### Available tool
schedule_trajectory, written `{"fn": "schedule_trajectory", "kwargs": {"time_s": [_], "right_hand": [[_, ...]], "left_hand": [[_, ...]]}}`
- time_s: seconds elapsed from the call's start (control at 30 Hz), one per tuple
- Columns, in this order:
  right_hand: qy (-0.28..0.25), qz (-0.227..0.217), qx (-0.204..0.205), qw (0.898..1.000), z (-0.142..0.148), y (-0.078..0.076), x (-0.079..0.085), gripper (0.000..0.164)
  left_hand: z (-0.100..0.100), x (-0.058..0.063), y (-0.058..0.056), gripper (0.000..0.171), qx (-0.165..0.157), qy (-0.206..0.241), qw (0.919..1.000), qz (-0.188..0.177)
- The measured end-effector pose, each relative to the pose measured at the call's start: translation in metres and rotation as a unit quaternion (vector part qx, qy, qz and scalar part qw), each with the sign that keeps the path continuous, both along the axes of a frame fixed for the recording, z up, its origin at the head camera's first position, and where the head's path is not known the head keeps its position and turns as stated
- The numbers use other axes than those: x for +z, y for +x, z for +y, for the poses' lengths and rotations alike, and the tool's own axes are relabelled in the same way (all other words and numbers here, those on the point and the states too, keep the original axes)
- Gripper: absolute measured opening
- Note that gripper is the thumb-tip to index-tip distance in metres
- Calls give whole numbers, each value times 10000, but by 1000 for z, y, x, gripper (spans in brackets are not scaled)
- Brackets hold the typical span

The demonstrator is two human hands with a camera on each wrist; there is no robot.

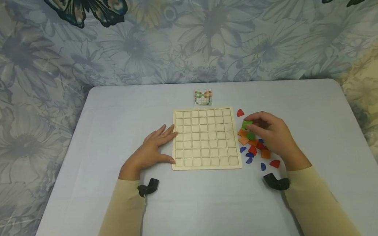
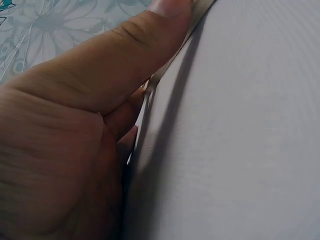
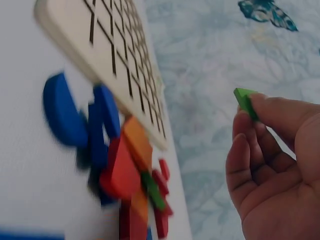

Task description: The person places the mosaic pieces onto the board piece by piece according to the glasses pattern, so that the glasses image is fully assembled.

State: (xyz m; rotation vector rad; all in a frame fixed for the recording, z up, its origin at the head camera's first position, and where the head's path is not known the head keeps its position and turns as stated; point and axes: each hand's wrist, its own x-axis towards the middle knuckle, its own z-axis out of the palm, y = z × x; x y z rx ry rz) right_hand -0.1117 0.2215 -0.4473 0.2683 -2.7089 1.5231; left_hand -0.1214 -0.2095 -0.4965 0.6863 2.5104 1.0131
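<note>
A square wooden grid board (image 1: 205, 138) lies flat on the white table, its cells bare. My left hand (image 1: 153, 149) rests at the board's left edge, fingers spread and fairly straight, with the thumb (image 2: 125, 55) touching the near left corner. Between thumb and fingers, my right hand (image 1: 272, 132) pinches a light green square tile (image 3: 245, 101), raised above the pile right of the board. That pile mixes orange squares (image 1: 243, 140), a darker green piece (image 1: 251, 136), red quarter-round pieces (image 1: 275, 164) and blue half-round pieces (image 1: 263, 167).
A small printed pattern card (image 1: 203, 97) lies just beyond the board's far edge. One red piece (image 1: 240, 112) sits apart near the board's upper right. Flowered cloth (image 1: 202, 33) hangs behind the table (image 1: 211, 207). Black wrist mounts (image 1: 277, 182) are on both sleeves.
</note>
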Motion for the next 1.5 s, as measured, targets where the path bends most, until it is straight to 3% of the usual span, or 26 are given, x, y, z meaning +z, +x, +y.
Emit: {"fn": "schedule_trajectory", "kwargs": {"time_s": [0.2,0.4,0.73,1.13,1.5], "right_hand": [[-272,-54,392,9988,-32,-17,1,18],[-565,-10,693,9960,-65,-35,-12,14],[-206,-448,1102,9927,-114,-52,-23,12],[-164,-822,1043,9910,-145,-78,-28,11],[330,-911,1084,9894,-154,-84,-33,14]], "left_hand": [[0,-1,1,104,85,53,9999,122],[3,-3,2,101,206,70,9996,200],[4,-3,2,102,243,-45,9993,263],[4,-3,2,100,280,-36,9993,237],[5,-1,2,101,266,-77,9994,194]]}}
